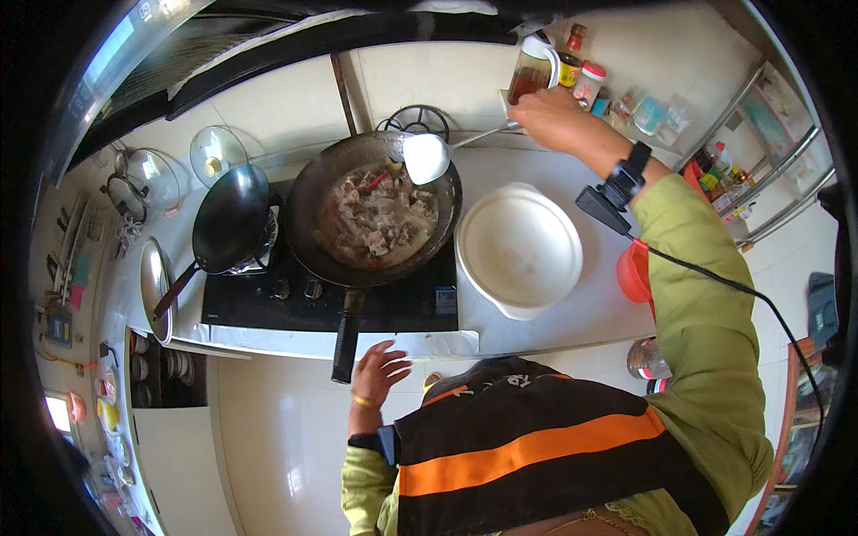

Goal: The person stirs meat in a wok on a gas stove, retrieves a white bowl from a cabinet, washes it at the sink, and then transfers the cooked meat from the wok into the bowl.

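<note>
My right hand (546, 120) grips the handle of a metal wok spatula (427, 159). Its blade hangs over the far right rim of a large dark wok (308, 248). Inside the wok, chopped meat pieces (379, 214) with red chillies sit in a brownish liquid. My left hand (381, 370) holds nothing; its fingers are apart, just right of the wok's black handle (345, 342) and in front of the counter edge. To the right of the wok stands a white lidless pot (519, 248), its interior pale and bare.
A smaller dark pan (231, 218) occupies the left burner of the black gas stove (261, 311). Glass lids (218, 155) lean against the back wall. Behind my right hand stand an oil jug (533, 70) and several seasoning jars (590, 82). A red container (633, 273) is at the right.
</note>
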